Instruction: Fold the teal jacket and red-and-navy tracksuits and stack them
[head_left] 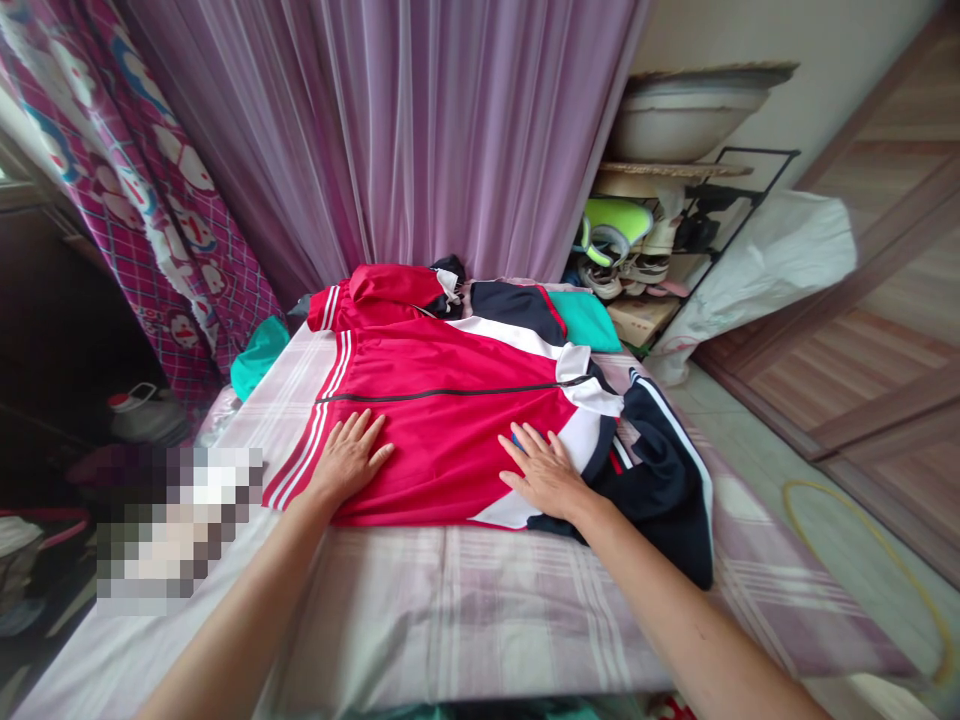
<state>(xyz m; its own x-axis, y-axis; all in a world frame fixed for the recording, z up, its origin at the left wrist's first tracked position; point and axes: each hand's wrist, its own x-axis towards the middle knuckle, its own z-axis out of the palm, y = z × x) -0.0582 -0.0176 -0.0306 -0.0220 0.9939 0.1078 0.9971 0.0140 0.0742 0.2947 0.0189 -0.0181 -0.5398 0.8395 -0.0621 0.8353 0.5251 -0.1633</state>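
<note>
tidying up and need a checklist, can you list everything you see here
red jacket: 1, red with white stripes and navy and white panels, flat on the cover
red garment: 1, red, behind the jacket
navy garment: 1, navy with white stripe, right of the jacket
teal cloths: 2, teal, cover's left edge and back right
cover: 1, lilac check, under the clothes
sheer curtain: 1, lilac, behind
patterned curtain: 1, pink cartoon print, left
rack: 1, black, back right
basin: 1, white, atop the rack
shoes: several, mixed, in the rack
bag: 1, white, beside the rack
jug: 1, pale, floor left
hoop: 1, yellow, floor right
left hand: 1, bare, flat on the jacket
right hand: 1, bare, flat on the jacket
</note>
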